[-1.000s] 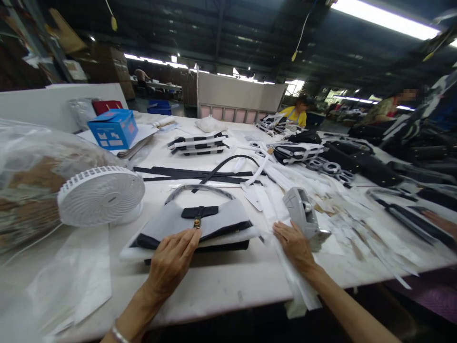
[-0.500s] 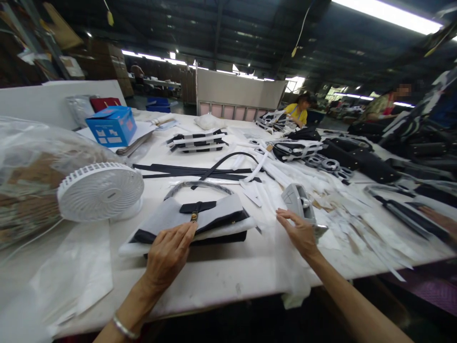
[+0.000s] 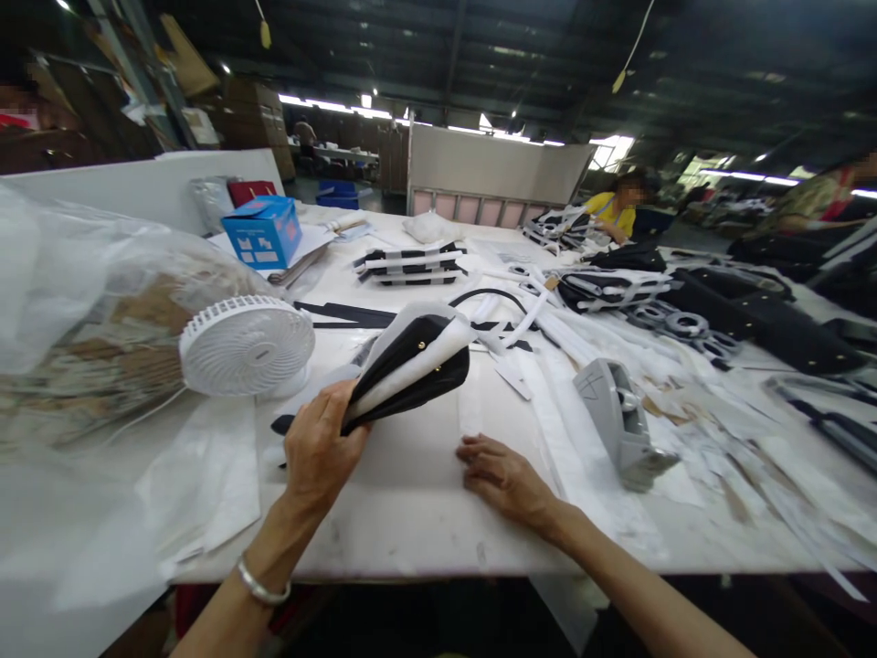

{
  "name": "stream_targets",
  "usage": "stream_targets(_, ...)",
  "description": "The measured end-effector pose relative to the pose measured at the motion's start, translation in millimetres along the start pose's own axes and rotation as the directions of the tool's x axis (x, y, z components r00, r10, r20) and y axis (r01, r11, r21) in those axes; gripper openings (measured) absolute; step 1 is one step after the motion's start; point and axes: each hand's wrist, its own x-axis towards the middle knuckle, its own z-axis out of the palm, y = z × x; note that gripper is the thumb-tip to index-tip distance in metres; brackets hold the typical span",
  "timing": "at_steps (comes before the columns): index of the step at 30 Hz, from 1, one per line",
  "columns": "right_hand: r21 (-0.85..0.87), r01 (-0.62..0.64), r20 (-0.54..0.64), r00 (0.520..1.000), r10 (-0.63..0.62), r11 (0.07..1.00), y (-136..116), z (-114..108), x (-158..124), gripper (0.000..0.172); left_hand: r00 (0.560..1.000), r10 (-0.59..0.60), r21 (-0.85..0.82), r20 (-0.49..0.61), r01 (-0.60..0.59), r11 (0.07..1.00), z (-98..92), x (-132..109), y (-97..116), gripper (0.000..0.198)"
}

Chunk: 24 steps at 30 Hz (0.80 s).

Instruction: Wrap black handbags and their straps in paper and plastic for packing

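My left hand (image 3: 322,448) grips a black handbag (image 3: 411,366) by its near left edge. The bag is tilted up on its side, with brass studs and white padding showing between its black panels. My right hand (image 3: 503,480) is low over the table, right of the bag, its fingers curled and pinched together. A pale translucent strip (image 3: 470,408), which looks like tape, runs away from its fingertips. To the right of that hand stands a grey tape dispenser (image 3: 609,420). The bag's front flap is turned out of sight.
A white fan (image 3: 247,347) stands left, before a large clear plastic sack (image 3: 130,320). Behind are a blue box (image 3: 264,233), black straps (image 3: 343,315) and wrapped bags (image 3: 411,265). White scraps (image 3: 726,466) lie right. A person in yellow (image 3: 613,210) sits across the table.
My left hand has lifted and turned the handbag from lying flat to tilted up. My right hand has moved left, away from the tape dispenser toward the bag. The view has swung right.
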Motion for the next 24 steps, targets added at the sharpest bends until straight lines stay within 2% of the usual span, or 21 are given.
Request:
stream_targets(3,-0.002,-0.088,-0.039,0.995,0.088,0.996,7,-6,1,0.013,1.0,-0.008,0.002,0.003,0.008,1.0,-0.5,-2,-1,0.032)
stream_targets(6,-0.132,-0.114,-0.078,0.992,0.104,0.985,16,-11,1,0.028,1.0,0.005,0.008,0.013,-0.005,1.0,0.0,-4,-1,0.034)
stream_targets(9,-0.302,-0.086,0.029,0.995,0.1,0.949,19,-4,8,0.052,1.0,0.013,0.019,0.012,-0.013,1.0,0.7,-4,0,0.035)
stream_targets(11,-0.369,-0.079,0.08,0.99,0.116,0.926,17,4,19,0.061,1.0,0.025,0.025,0.01,-0.026,0.999,1.6,-3,3,0.036)
stream_targets(13,-0.395,-0.083,0.071,0.99,0.12,0.915,16,10,34,0.059,0.998,0.059,0.028,0.022,-0.06,0.998,3.7,-3,10,0.037)
stream_targets(16,-0.373,-0.061,0.039,0.996,0.081,0.926,14,17,50,0.044,0.985,0.154,-0.004,0.079,-0.155,0.988,11.6,-7,29,0.04)
stream_targets(18,-0.361,-0.039,0.008,0.999,0.045,0.932,9,21,46,0.036,0.967,0.227,-0.045,0.113,-0.223,0.974,20.1,-14,43,0.04)
stream_targets(20,-0.343,0.004,-0.029,0.999,-0.015,0.939,-5,24,29,0.031,0.948,0.292,-0.07,0.128,-0.285,0.956,29.4,-23,56,0.036)
stream_targets(21,-0.319,0.048,-0.029,0.998,-0.06,0.947,-15,25,16,0.029,0.938,0.32,-0.073,0.135,-0.312,0.947,33.6,-28,61,0.034)
stream_targets(22,-0.276,0.145,-0.012,0.988,-0.154,0.95,-26,24,3,0.027,0.927,0.344,-0.071,0.146,-0.337,0.939,37.0,-33,64,0.032)
stream_targets(24,-0.159,0.38,0.069,0.925,-0.373,0.911,-51,17,-21,0.022,0.907,0.383,-0.062,0.173,-0.378,0.924,41.3,-41,68,0.029)
